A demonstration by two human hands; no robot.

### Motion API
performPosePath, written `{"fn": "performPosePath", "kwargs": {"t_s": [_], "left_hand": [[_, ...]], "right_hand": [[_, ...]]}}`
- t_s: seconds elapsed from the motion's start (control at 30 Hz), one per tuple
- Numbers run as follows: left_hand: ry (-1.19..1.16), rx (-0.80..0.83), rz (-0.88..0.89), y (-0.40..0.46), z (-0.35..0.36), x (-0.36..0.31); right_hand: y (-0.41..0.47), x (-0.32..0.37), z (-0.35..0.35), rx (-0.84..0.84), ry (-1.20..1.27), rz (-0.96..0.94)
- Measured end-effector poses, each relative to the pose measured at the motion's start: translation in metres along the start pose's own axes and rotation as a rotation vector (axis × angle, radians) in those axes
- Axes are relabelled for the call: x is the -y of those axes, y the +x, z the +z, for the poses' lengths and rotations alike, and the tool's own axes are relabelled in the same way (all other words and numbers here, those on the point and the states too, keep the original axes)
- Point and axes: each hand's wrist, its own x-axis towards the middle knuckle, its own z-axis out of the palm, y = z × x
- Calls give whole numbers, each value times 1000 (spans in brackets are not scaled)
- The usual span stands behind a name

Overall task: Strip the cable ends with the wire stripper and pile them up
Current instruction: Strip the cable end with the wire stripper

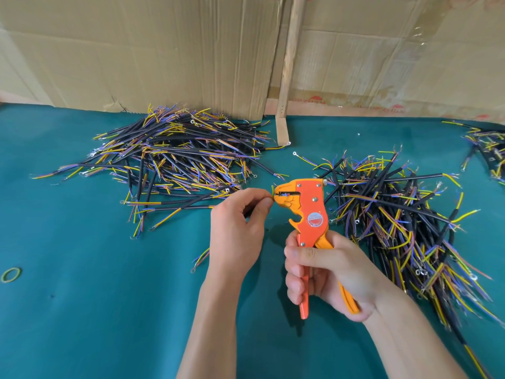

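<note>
My right hand (325, 272) grips the handles of an orange wire stripper (310, 212), held upright with its jaws pointing left. My left hand (240, 228) pinches a cable (200, 258) whose thin wire ends sit in the stripper's jaws (282, 195). The rest of that cable runs under my left hand, and its tail with a ring terminal shows at the lower left of the wrist. A big pile of black cables with yellow, blue and purple wires (175, 160) lies at the back left. A second pile (404, 222) lies to the right of the stripper.
The table has a teal cloth (95, 310). Cardboard sheets (164, 50) and a wooden slat (287, 77) stand along the back edge. A third cable heap (489, 149) is at the far right edge. A green rubber band (11, 274) lies at the left.
</note>
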Motion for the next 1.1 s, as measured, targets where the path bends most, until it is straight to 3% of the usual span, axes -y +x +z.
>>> {"fn": "performPosePath", "kwargs": {"t_s": [0.23, 0.37, 0.67, 0.83, 0.97, 1.1], "left_hand": [[1, -11, -6, 0, -2, -1], [-24, 3, -30, 0, -2, -1], [-105, 5, -76, 1, -4, 3], [-152, 52, -101, -2, 0, 2], [-207, 113, -136, -7, 6, -3], [-248, 173, -140, -9, 10, -5]], "right_hand": [[0, -2, 6, -63, 21, 19], [5, -5, 13, -199, 31, -10], [1, 1, 1, -13, 269, -94], [5, 0, -9, -199, 315, -130], [6, 2, -16, -306, 222, -223], [2, 3, -17, -244, 126, -311]]}}
